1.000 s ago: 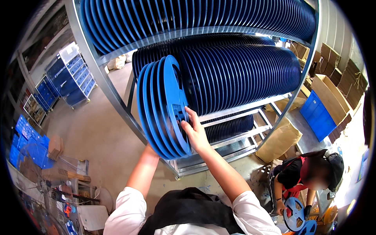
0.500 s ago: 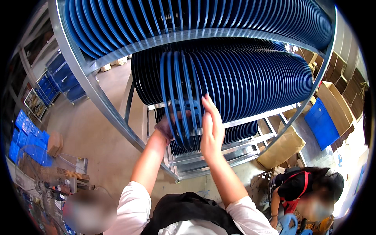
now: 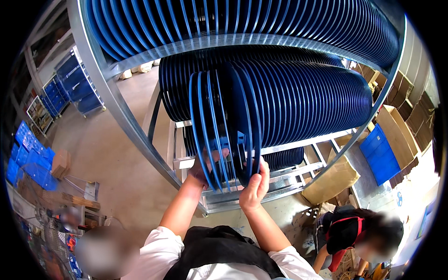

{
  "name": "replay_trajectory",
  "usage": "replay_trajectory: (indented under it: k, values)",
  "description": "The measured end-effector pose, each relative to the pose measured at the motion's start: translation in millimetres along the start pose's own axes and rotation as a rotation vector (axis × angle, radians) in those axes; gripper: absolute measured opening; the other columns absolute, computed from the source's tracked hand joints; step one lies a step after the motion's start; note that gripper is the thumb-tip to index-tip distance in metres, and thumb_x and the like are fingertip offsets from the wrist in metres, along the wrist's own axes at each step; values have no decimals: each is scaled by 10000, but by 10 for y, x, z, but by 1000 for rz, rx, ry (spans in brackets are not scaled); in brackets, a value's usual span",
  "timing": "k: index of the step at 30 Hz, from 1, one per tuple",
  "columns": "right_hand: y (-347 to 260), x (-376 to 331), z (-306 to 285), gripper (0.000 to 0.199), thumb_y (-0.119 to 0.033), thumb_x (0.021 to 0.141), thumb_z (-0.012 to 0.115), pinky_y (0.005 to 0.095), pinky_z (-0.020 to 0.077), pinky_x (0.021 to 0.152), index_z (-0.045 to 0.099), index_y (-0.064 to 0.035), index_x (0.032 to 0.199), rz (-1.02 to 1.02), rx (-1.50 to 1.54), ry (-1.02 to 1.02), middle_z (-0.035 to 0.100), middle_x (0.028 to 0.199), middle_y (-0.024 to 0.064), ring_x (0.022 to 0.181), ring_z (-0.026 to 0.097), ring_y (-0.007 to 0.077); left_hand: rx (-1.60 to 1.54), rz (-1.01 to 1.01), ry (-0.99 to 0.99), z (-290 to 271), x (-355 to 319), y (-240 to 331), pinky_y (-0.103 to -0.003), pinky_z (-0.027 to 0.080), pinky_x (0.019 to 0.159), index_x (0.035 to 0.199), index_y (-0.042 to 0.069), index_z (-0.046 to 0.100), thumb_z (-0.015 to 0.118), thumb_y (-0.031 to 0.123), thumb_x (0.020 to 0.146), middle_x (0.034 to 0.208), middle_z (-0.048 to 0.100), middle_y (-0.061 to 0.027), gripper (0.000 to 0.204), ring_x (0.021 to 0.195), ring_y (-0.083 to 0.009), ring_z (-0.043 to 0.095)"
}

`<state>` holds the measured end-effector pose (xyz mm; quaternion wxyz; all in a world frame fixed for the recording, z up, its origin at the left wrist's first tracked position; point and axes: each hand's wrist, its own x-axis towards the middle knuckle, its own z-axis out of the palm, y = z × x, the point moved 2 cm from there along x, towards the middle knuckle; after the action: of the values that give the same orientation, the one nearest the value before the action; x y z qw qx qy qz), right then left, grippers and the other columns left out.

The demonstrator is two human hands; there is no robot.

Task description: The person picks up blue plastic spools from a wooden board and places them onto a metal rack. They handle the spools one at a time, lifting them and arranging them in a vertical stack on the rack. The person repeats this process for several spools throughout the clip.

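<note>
— From where is the scene viewed?
— From one head-worn fisheye camera, aimed down and forward at a metal rack (image 3: 116, 107) of blue discs (image 3: 298, 98), seen close up.
— How much is taken in?
— The floor (image 3: 112, 158) either side is included; edges are bent toward the rim.

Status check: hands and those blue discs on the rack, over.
Left hand under the discs, right hand gripping their lower rim. Discs upright at row end. Rack rail close behind.
</note>
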<state>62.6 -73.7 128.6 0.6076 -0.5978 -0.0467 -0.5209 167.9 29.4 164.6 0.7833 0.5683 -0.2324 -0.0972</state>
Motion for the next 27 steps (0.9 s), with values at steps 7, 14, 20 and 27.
replay_trajectory:
  k: [7,14,20,27]
  values:
    - [12,167,-2,479,-390,1019,417,267,417,847,506,23,1245,-9,-29,60,563,1057,58,940,528,130,29,166,46,-122,-64,187,-326,486,861,1151,111,608,804,196,708,987,625,-17,492,931,-158,597]
    - [186,479,107,407,-250,1011,447,319,397,979,487,1,1329,-60,-110,16,519,1215,106,1082,525,190,51,267,81,-159,-43,330,-335,492,871,1169,108,604,807,187,710,1011,628,-30,508,947,-160,602]
    - [207,262,99,612,22,824,622,428,293,1100,420,-16,1400,-266,-641,10,325,1462,196,1332,356,343,70,323,93,-133,2,381,-343,497,880,1184,105,601,810,180,711,1031,631,-41,522,962,-162,606]
    - [413,-325,-208,669,57,747,649,471,233,1129,435,-43,1373,-126,-636,-66,301,1485,200,1387,275,379,106,362,85,-107,74,404,-352,502,891,1202,102,597,813,171,713,1054,635,-54,539,979,-164,611]
